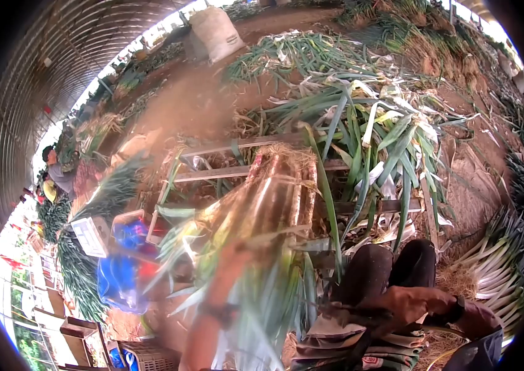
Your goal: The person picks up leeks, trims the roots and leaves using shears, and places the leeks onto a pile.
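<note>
A bundle of long green onions (274,204) lies across a wooden frame in front of me, roots at the far end and green leaves towards me. My left hand (234,256) is over the leafy side of this bundle, with a dark band at the wrist. Motion smears its fingers, so its grip cannot be made out. Near my lap, my right hand (404,306) is closed, its fingers curled around something dark that I cannot make out. My knees (367,272) are bent just beyond it.
Loose green onion leaves (391,130) are heaped over the wooden frame (231,173). More green onions (490,266) lie at my right. A blue plastic bag (119,281), a white box (90,236) and a basket (150,357) are at left. Beyond are a white sack (215,34) and another person (61,173).
</note>
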A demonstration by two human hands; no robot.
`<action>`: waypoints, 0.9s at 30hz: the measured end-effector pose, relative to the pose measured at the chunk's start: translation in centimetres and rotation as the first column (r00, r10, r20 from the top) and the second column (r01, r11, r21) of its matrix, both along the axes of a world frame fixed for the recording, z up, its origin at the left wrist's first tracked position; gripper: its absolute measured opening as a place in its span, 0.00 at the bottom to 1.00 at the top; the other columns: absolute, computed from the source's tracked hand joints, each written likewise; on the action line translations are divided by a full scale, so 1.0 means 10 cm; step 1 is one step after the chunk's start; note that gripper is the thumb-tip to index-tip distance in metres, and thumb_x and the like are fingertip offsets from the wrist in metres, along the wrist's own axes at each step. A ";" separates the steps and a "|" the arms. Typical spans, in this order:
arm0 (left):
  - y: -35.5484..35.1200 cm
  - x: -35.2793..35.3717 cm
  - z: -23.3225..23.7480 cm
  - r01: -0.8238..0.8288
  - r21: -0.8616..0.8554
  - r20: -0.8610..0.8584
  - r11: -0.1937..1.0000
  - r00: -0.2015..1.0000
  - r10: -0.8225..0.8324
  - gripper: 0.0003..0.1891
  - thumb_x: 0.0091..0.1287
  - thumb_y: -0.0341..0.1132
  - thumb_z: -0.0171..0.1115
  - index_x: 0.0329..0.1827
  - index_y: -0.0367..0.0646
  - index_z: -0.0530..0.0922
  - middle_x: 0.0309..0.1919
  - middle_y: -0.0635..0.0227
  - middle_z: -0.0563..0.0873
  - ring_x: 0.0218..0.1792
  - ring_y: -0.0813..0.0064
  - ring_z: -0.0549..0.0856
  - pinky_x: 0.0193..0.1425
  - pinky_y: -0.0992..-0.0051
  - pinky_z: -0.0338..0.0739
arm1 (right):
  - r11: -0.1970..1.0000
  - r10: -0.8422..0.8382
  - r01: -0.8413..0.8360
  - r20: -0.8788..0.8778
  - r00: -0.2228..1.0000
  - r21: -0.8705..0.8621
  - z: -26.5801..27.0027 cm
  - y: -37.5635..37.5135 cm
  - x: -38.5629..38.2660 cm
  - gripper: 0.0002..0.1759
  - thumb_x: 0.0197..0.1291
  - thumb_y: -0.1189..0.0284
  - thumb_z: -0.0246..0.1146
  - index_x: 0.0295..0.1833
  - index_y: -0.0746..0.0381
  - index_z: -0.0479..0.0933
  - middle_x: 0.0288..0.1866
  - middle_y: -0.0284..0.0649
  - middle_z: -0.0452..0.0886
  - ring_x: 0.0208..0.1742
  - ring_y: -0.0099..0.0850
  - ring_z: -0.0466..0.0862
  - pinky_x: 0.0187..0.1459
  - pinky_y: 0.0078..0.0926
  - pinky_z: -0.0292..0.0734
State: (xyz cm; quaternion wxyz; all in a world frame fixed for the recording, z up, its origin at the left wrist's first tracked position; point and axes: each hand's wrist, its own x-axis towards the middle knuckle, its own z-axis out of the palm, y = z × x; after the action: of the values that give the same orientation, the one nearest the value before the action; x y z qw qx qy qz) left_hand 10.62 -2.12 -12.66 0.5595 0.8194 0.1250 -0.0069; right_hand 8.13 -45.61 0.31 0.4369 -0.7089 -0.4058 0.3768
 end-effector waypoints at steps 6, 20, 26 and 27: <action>-0.20 0.92 0.83 -0.200 -0.217 0.186 0.956 0.952 0.241 0.15 0.55 0.25 0.67 0.46 0.38 0.84 0.35 0.62 0.88 0.32 0.69 0.87 0.45 0.70 0.83 | 0.962 -0.213 0.220 0.063 0.975 -0.160 0.03 0.10 0.16 0.29 0.64 0.64 0.69 0.66 0.68 0.75 0.40 0.47 0.86 0.41 0.35 0.88 0.42 0.30 0.83; 0.09 1.04 1.08 -0.071 0.269 0.196 0.960 0.980 0.017 0.25 0.69 0.42 0.68 0.63 0.33 0.80 0.56 0.60 0.87 0.54 0.72 0.84 0.59 0.71 0.77 | 0.977 -0.198 0.208 0.153 0.968 -0.050 -0.33 0.63 0.25 0.26 0.63 0.61 0.69 0.61 0.64 0.75 0.44 0.47 0.85 0.39 0.34 0.86 0.42 0.32 0.81; -0.26 0.42 -0.02 0.161 0.412 0.053 0.897 0.978 -0.200 0.28 0.69 0.47 0.66 0.65 0.34 0.77 0.54 0.50 0.87 0.53 0.58 0.87 0.57 0.66 0.82 | 0.977 -0.160 0.186 0.223 0.962 -0.105 -0.17 0.36 0.26 0.26 0.61 0.63 0.70 0.59 0.66 0.74 0.43 0.50 0.83 0.37 0.44 0.87 0.41 0.38 0.84; -0.43 0.33 -0.04 0.189 0.499 0.006 0.846 0.975 -0.221 0.30 0.69 0.49 0.66 0.66 0.35 0.76 0.54 0.48 0.87 0.53 0.55 0.88 0.57 0.64 0.83 | 0.976 -0.107 0.141 0.199 0.974 -0.164 -0.17 0.31 0.23 0.28 0.58 0.63 0.72 0.59 0.66 0.73 0.44 0.53 0.83 0.40 0.47 0.87 0.42 0.41 0.84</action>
State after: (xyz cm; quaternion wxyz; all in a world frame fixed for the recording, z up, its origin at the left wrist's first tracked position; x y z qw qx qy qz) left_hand 13.97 -6.45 -13.09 0.3305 0.9436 0.0167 -0.0083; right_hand 10.43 -42.48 -1.39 0.3542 -0.8017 -0.3649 0.3142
